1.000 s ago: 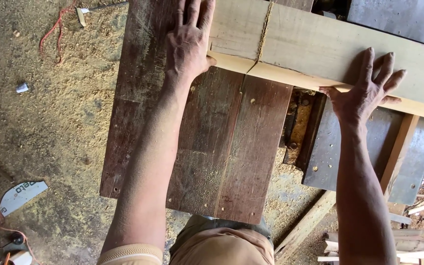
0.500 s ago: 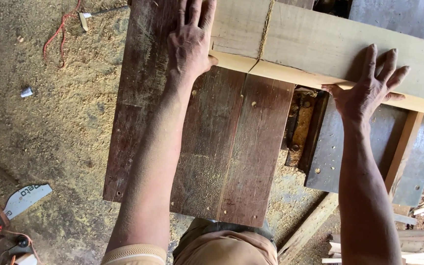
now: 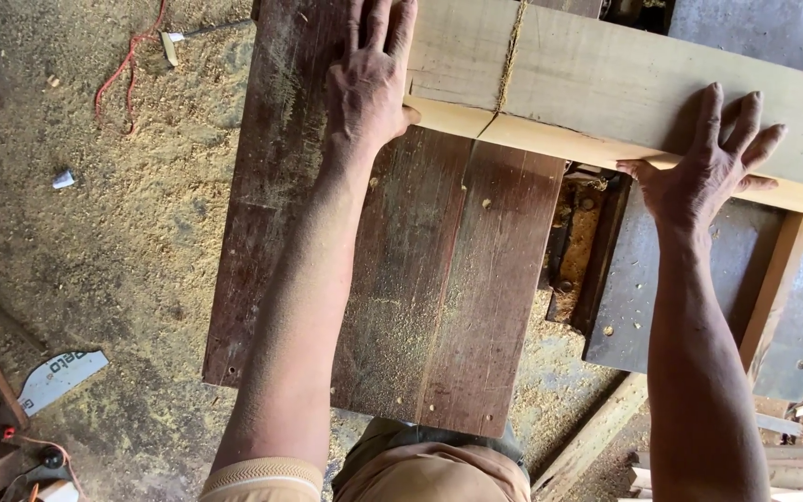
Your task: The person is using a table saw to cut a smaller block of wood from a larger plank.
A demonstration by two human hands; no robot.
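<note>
Head view — pale plank [image 3: 625,88] flat under both hands' spread fingers [image 3: 731,121].

Left hand [image 3: 369,79] and right hand [image 3: 708,163] pressed flat (fingers spread), arms outstretched.

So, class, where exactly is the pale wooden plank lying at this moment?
In the head view, the pale wooden plank lies across the far end of the dark wooden table, with the left hand and right hand flat on it.
</note>
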